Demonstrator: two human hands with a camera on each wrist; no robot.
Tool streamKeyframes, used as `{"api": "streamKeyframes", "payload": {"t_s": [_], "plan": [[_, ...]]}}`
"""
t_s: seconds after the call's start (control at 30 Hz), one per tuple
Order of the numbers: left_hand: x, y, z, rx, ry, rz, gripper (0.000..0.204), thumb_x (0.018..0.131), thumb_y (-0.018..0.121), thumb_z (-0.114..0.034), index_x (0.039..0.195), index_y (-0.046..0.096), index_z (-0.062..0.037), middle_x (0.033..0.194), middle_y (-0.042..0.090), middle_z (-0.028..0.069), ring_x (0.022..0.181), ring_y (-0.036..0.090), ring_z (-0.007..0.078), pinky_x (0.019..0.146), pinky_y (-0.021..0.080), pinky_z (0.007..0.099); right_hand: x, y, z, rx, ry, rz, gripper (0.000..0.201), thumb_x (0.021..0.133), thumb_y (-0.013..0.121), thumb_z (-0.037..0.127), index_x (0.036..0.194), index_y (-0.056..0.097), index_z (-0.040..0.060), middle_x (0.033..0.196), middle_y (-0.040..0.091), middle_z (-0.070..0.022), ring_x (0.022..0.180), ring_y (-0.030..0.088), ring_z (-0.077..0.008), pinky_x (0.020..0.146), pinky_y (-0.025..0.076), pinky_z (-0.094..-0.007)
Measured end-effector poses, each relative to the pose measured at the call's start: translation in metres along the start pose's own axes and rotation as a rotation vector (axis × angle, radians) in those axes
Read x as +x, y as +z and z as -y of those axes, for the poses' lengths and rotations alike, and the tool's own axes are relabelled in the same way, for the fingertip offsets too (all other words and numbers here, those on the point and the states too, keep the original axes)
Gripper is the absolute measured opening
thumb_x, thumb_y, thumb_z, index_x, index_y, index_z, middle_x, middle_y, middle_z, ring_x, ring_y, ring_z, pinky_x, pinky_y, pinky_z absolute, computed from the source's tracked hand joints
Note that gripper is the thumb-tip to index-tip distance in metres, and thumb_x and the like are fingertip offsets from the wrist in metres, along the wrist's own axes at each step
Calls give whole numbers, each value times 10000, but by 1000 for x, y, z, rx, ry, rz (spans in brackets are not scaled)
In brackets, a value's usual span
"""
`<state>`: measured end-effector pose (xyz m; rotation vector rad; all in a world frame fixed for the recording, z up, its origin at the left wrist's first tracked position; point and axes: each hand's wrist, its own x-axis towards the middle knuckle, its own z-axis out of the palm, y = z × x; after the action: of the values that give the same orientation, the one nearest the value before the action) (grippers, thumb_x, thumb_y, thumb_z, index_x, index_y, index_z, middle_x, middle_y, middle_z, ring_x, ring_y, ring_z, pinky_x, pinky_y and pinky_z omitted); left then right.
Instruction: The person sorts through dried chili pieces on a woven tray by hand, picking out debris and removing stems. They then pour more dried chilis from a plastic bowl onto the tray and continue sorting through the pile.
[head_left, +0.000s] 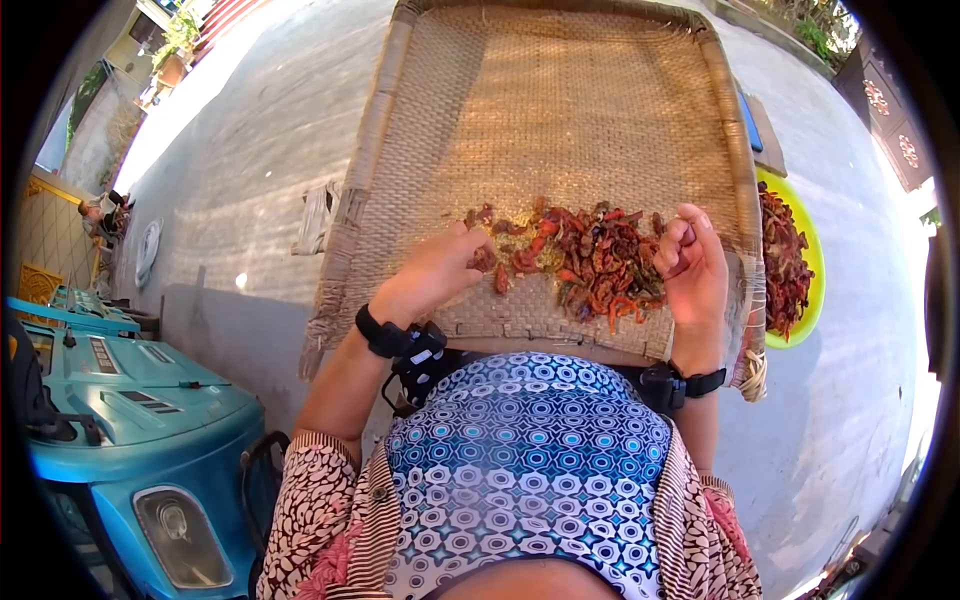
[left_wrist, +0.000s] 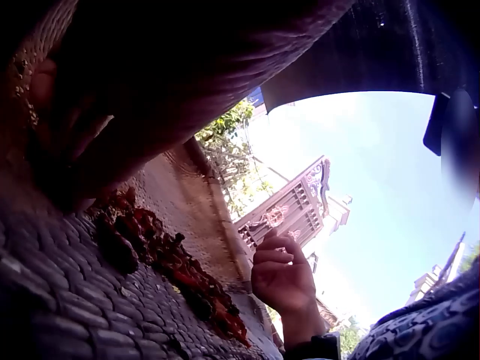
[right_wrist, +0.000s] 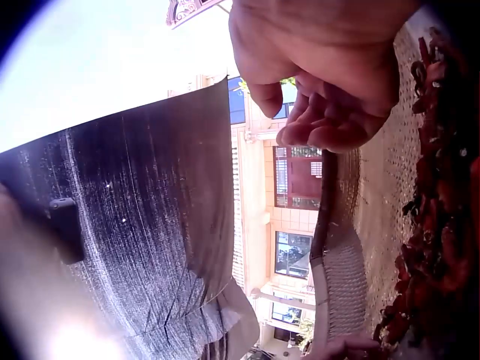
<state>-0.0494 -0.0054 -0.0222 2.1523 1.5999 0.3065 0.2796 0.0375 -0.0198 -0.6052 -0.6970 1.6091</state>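
Dried red peppers point(head_left: 610, 260) lie in a loose heap on a woven tray point(head_left: 570, 110), with pale seeds scattered beside them. At the heap's left end, my left hand point(head_left: 435, 272) has its thumb and fingers bent around a dark red pepper point(head_left: 484, 260). In the left wrist view this hand point(left_wrist: 82, 142) is low over the weave, deep in shadow, and its fingertips are hard to make out. My right hand point(head_left: 697, 275) is raised at the heap's right side, palm up, its fingers loosely curled. The right wrist view shows this hand point(right_wrist: 319, 82) with nothing visible in it.
A yellow-green basin point(head_left: 815, 260) of dried peppers stands right of the tray, near a blue object point(head_left: 750, 122) by the tray's edge. At the lower left is a teal vehicle point(head_left: 140, 400). Another person point(head_left: 103, 212) is far off at the left.
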Motion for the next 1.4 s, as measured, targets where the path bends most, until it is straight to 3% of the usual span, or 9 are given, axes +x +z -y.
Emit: {"api": "streamKeyframes", "payload": {"t_s": [0.17, 0.3, 0.53, 0.67, 0.73, 0.93, 1.1, 1.2, 1.4], "plan": [[1, 0, -5, -152, -12, 6, 257, 793, 670, -90, 1031, 582, -47, 927, 658, 130, 879, 644, 284, 745, 494, 385, -4, 23, -6, -382, 22, 136, 206, 980, 550, 213, 1100, 580, 47, 853, 605, -1, 660, 534, -84, 586, 437, -224], [-1, -12, -39, -238, -23, -1, 244, 810, 675, -113, 1015, 565, -41, 928, 668, 134, 872, 660, 295, 741, 503, 380, -4, 38, -19, -678, 241, 415, 241, 934, 644, 179, 1106, 573, 27, 843, 611, 2, 683, 551, -69, 611, 456, -227], [11, -2, -83, -384, 32, 43, 317, 827, 703, -171, 1027, 509, -20, 904, 662, 154, 853, 665, 286, 731, 505, 378, -9, 53, -29, -1138, 136, 575, 236, 867, 709, 173, 935, 578, -11, 807, 670, -99, 755, 629, -137, 670, 495, -294], [20, 6, -76, -408, 60, 36, 309, 829, 695, -163, 1050, 531, -23, 905, 662, 145, 829, 657, 285, 718, 501, 371, -12, 49, -23, -989, 284, 415, 158, 898, 667, 140, 878, 576, 11, 758, 645, -44, 662, 586, -84, 571, 451, -239], [29, -3, -67, -375, 22, 85, 286, 832, 681, -161, 1048, 553, -25, 911, 662, 140, 827, 651, 283, 718, 498, 369, -4, 34, -19, -881, 201, 245, 140, 915, 656, 152, 906, 590, 28, 757, 633, -25, 636, 561, -63, 546, 432, -218], [60, 11, -22, -70, -54, -162, 188, 816, 654, -169, 947, 619, -40, 875, 639, 119, 839, 626, 288, 735, 487, 394, 18, -46, 33, -286, -120, -379, 182, 964, 606, 246, 1015, 589, 73, 874, 630, -18, 655, 546, -99, 598, 463, -239], [81, 33, -11, -24, 24, -208, 180, 813, 652, -191, 914, 623, -45, 868, 622, 124, 849, 611, 303, 750, 478, 419, 10, -74, 58, 355, -119, -374, 300, 996, 526, 317, 1153, 580, 67, 962, 665, -19, 753, 574, -117, 658, 501, -278], [85, 35, -11, -38, -7, -170, 171, 806, 659, -190, 899, 622, -52, 868, 619, 123, 850, 610, 298, 750, 478, 415, 11, -83, 40, 236, -29, -216, 308, 997, 518, 313, 1155, 579, 57, 977, 672, -26, 743, 581, -136, 657, 501, -292], [76, 26, -11, -148, -62, -145, 136, 803, 666, -161, 869, 617, -54, 860, 636, 107, 830, 630, 263, 732, 488, 384, 7, -11, 9, -269, 43, -74, 217, 991, 526, 222, 1113, 595, 57, 900, 629, -9, 687, 548, -95, 635, 467, -232]]}}
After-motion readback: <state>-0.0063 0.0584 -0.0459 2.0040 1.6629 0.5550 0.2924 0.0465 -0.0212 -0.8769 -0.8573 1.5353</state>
